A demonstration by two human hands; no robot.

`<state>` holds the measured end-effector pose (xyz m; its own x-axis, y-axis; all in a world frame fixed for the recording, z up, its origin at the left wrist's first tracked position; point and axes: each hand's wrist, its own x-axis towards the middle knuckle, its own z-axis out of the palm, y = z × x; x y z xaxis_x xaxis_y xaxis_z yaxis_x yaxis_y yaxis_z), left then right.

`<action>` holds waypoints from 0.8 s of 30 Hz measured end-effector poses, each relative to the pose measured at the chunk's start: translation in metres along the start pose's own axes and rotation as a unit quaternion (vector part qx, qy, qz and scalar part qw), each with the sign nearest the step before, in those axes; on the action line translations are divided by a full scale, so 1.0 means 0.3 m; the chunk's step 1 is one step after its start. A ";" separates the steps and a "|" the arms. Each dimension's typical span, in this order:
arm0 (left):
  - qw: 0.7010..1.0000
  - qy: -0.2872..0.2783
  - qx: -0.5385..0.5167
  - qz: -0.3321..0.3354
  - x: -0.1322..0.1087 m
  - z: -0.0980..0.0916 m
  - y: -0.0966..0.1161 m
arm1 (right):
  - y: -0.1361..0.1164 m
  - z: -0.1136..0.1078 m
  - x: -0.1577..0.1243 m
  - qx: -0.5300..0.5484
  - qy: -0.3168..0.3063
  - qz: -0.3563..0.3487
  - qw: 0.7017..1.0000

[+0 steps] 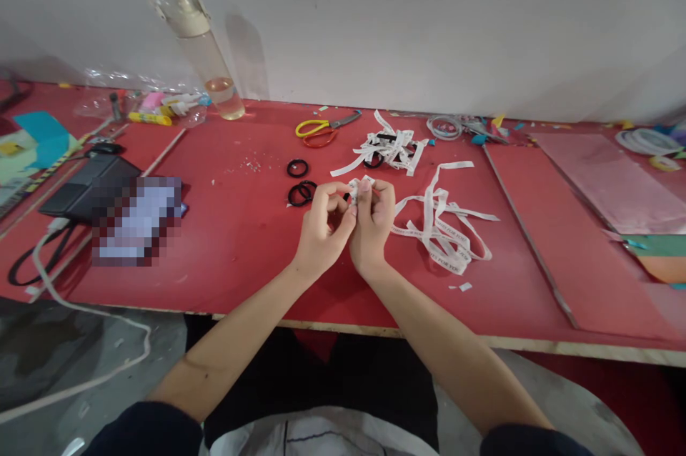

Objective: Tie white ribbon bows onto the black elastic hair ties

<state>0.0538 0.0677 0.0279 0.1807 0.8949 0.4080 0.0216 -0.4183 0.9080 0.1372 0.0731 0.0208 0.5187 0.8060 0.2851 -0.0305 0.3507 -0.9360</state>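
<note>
Above the red table, my left hand [324, 226] and my right hand [374, 221] meet, both pinching a piece of white printed ribbon [360, 188]. A bit of black shows beside the ribbon; the fingers hide most of it. Just left of my hands lie black rings [297, 168] that look like hair ties, two of them overlapping. Behind my hands is a pile of white ribbon pieces [394, 147] with black bands among them. A loose tangle of white printed ribbon [444, 231] rests to the right of my right hand.
Scissors [326, 129] with yellow and red handles lie at the back. A clear bottle [211, 63] stands near the wall. At left are a black device [91, 184], a blurred-out phone [140, 220] and a white cable [96, 307]. A flat red board [579, 241] lies at right.
</note>
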 end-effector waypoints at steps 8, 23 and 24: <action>0.978 -0.074 -0.192 -0.046 0.030 -0.020 -0.015 | 0.005 -0.016 0.009 0.054 -0.057 0.019 0.997; 0.995 0.033 -0.090 -0.040 0.025 -0.022 -0.001 | 0.000 -0.004 -0.048 -0.046 -0.044 -0.060 0.996; 0.997 0.056 -0.048 -0.036 0.020 -0.021 0.000 | 0.001 -0.005 -0.054 -0.063 -0.047 -0.071 0.994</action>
<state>0.0488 0.0741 0.0308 0.0721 0.9361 0.3442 -0.0654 -0.3399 0.9382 0.1300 0.0594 0.0155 0.4270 0.7961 0.4288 0.1481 0.4062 -0.9017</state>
